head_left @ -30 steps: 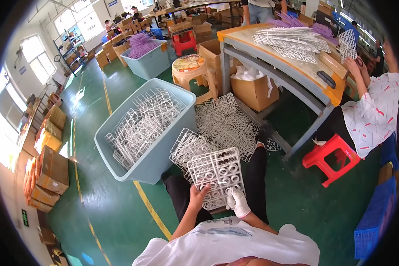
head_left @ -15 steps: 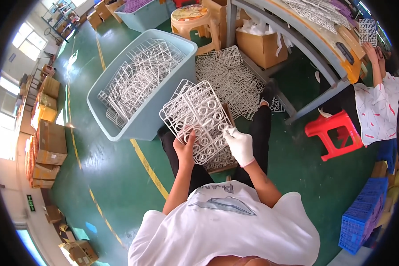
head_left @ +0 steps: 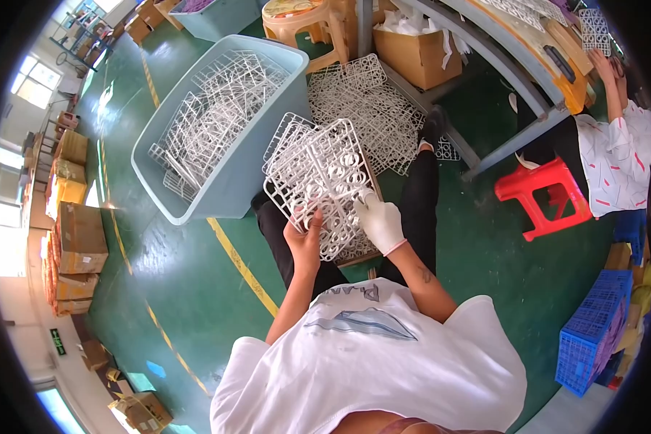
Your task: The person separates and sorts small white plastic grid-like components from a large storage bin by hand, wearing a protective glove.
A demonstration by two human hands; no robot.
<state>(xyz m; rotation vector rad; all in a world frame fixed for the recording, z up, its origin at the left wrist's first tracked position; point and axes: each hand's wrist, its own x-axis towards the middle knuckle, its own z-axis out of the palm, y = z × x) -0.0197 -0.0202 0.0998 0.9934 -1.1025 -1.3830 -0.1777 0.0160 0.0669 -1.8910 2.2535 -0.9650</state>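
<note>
A white plastic moulded frame with rows of rings (head_left: 324, 181) is held up over my lap. My bare left hand (head_left: 305, 237) grips its lower left edge. My right hand (head_left: 380, 221), in a white glove, grips its lower right edge with the fingers on the rings. More white frames lie stacked on my knees under it, partly hidden. A light blue plastic tub (head_left: 217, 130) full of the same frames stands on the floor just left of my legs.
A heap of white frames (head_left: 372, 108) lies on the green floor ahead. Beyond it stand a cardboard box (head_left: 419, 50) and a grey work table (head_left: 513, 65). A seated person (head_left: 615, 152) is at right beside a red stool (head_left: 539, 195). Cardboard boxes (head_left: 76, 239) line the left; blue crates (head_left: 593, 333) stand at lower right.
The view has tilted down and closer to my lap. The frame in my hands has turned and now sits higher and nearer the tub, both hands still holding it.
</note>
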